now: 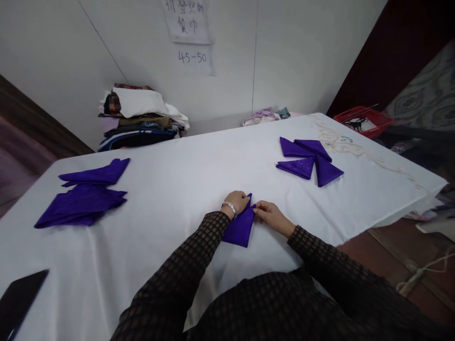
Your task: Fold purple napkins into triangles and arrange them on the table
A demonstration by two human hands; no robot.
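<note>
A purple cloth napkin point(239, 231), partly folded, lies on the white tablecloth right in front of me. My left hand point(237, 201), with a silver bracelet at the wrist, rests on its upper left part, and the fingers are bent down over the cloth. From the right side, my right hand point(269, 214) pinches the napkin's upper right corner between thumb and finger. Several folded purple napkins point(329, 171) overlap in a pinwheel-like group to the right. Unfolded or loosely folded purple napkins point(80, 203) lie in a heap on the left.
The table wears a white tablecloth point(159, 189) with embroidery at its right end. A dark flat object point(21, 300) lies at the lower left. Behind the table are a stack of clothes point(142, 113), a small cloth pile point(263, 116) and a red basket point(378, 125).
</note>
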